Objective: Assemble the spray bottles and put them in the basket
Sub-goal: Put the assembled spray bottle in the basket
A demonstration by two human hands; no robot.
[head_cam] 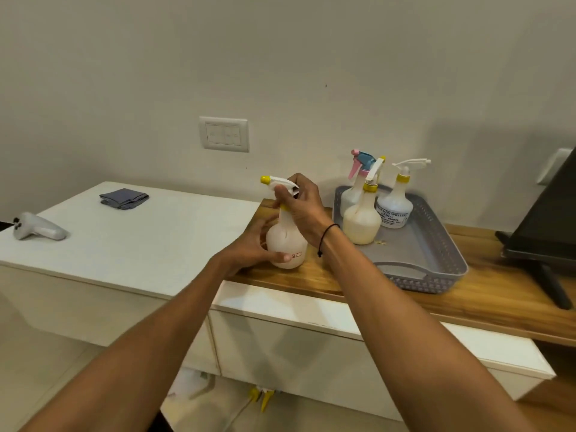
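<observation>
Fingers of the right hand (300,202) curl round the trigger head (280,183) and yellow collar of a white spray bottle (285,241) at frame centre, while the left hand (254,244) wraps its rounded belly, thumb pressed across the front. It stands on the wooden counter (311,280), just left of the grey basket (436,244), where three finished bottles (363,219) already stand. Translucent plastic like this looks light and a little squeezable, probably slick, so the belly wants a firm hold low down, and the collar takes the twisting.
</observation>
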